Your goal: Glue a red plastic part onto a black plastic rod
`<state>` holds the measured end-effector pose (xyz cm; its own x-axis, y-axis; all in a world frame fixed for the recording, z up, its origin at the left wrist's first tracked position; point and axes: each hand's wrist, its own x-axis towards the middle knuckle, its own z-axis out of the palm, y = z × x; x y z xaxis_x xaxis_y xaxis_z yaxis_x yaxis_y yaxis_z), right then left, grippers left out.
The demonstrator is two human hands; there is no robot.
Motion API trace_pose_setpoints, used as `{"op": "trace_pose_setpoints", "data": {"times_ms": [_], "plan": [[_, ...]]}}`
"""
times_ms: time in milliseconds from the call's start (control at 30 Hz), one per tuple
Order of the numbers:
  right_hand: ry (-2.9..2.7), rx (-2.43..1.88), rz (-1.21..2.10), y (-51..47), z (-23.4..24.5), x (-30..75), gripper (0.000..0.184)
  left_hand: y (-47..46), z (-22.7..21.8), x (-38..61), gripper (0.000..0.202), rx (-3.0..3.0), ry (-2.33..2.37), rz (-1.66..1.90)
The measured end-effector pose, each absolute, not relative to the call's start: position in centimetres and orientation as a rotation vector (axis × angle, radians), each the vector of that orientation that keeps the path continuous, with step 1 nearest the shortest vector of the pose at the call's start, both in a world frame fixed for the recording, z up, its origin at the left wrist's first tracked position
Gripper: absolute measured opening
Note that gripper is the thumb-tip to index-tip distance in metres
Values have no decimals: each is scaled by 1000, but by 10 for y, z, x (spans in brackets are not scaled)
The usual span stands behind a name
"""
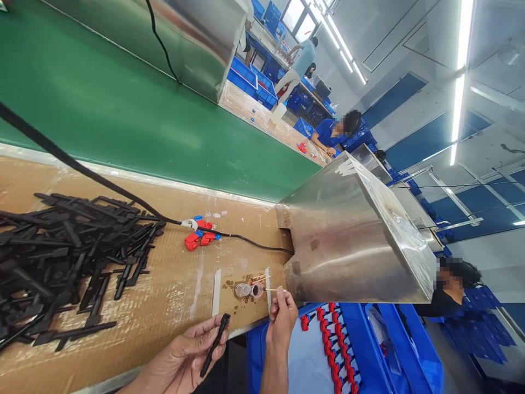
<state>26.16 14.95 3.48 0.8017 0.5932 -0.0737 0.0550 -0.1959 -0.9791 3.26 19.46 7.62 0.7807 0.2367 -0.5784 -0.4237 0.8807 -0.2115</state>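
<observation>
Between the thumb and fingers of my left hand [192, 350] is a narrow black plastic part [215, 346], tilted, its thicker end up. My right hand [283, 314] pinches a thin pale stick [270, 289] that points left. The stick's dark tip is beside a small cup [257, 290] with dark contents. A second small clear cup [241, 290] stands to its left. Both cups are on a stained piece of cardboard [229, 312] held by white tape strips. Left of my hands lies a large heap of similar black plastic parts [74, 257].
Red and blue pieces [200, 234] lie beneath a black cable [135, 203] crossing the bench. A metal housing [348, 241] stands to the right over a green belt [143, 126]. Below it, a blue crate [297, 355] holds rows of red and black assemblies. Other people are farther off.
</observation>
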Motion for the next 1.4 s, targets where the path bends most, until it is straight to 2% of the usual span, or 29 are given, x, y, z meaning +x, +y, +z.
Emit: {"op": "trace_pose_setpoints", "data": {"times_ms": [200,500,833,967,1233,1400], "plan": [[-431,-1578,715,142,68,246,58,195,74,45,35,-276,687,392],[-820,-1618,578,127,109,190,41,171,33,54,46,-171,627,467],[-967,-1683,466,132,113,183,36,185,66,46,52,-147,646,438],[-1040,-1719,403,132,112,182,32,180,60,47,58,-105,629,435],[-1200,-1804,293,131,109,183,24,178,51,47,42,113,493,523],[-1267,-1785,270,133,113,183,22,176,47,48,48,136,537,539]]}}
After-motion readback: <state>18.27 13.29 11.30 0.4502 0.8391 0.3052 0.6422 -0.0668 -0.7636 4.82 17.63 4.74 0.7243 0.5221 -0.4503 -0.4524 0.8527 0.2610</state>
